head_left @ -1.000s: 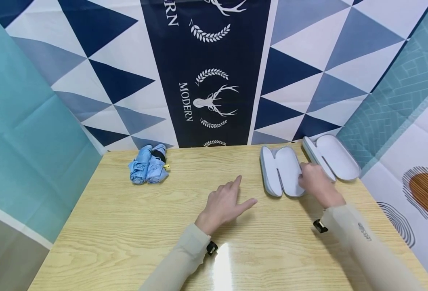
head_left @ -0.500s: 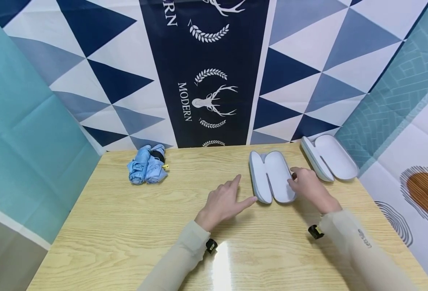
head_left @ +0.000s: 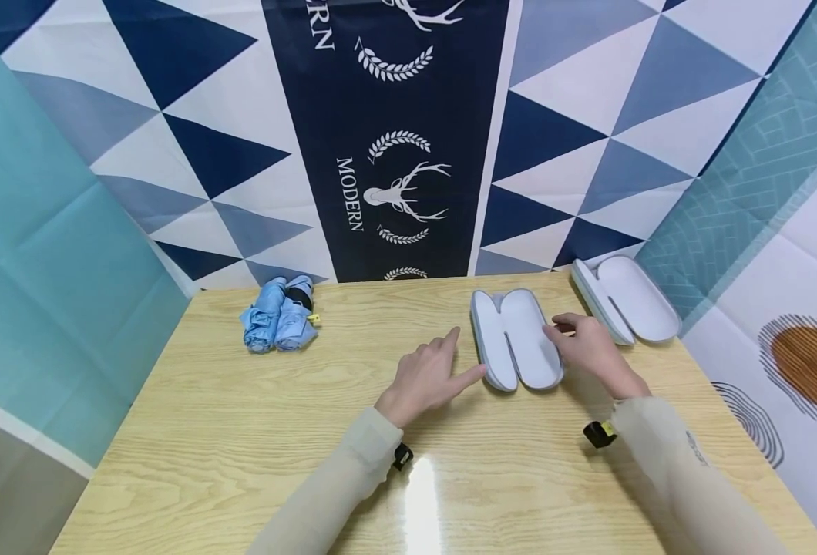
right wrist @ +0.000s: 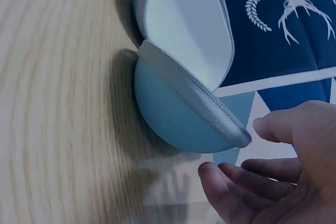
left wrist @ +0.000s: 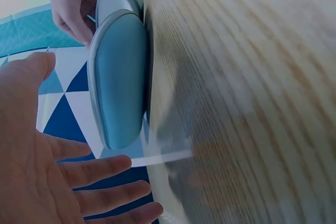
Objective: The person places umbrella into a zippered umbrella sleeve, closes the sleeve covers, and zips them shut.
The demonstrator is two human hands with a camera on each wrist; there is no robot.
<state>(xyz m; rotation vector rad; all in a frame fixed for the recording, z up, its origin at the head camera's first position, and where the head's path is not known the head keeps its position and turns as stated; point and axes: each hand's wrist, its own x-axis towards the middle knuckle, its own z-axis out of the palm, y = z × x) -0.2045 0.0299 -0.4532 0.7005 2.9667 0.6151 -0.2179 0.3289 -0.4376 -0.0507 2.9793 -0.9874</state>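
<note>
An opened glasses case lies on the table, its two pale halves spread side by side and its outside light blue. Spread and straight, the fingers of my left hand lie along its left side; the thumb tip is close to the case, and whether it touches cannot be told. Loosely bent, my right hand is just beyond the case's right rim. In the right wrist view, a gap shows between its fingertips and the case. Neither hand holds anything.
A second opened glasses case stands at the table's back right corner. Two rolled blue folding umbrellas lie side by side at the back left. A patterned cloth wall borders the wooden table behind.
The nearer glasses case has shifted left and slightly toward me, beside my left hand. My right hand followed it left, then let go of its rim. My left hand has hardly moved.
</note>
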